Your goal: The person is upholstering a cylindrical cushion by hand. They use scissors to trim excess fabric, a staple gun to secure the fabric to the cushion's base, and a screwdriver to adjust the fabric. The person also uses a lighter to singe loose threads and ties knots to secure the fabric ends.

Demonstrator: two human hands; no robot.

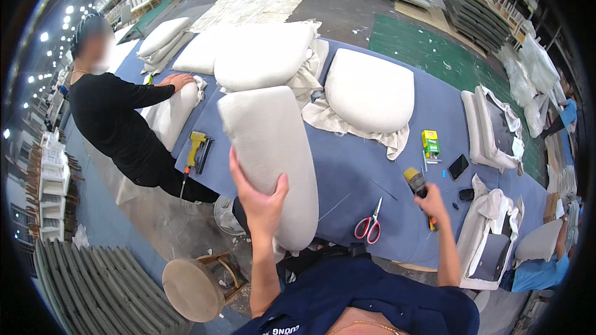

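Cushion (273, 142), padded and pale, stands tilted at the near edge of a blue-covered table (347, 174) in the head view, the left hand (257, 205) spread wide against it. The right hand (433, 203) curls tightly around a yellow-and-black staple gun (417, 181), near red-handled scissors (369, 226). At left, a co-worker (112, 105) touches white padding (176, 115).

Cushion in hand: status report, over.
Left hand grips pale cushion. Right hand holds yellow-and-black staple gun, apart from cushion. Possible obstacle: scissors on blue table between hands.
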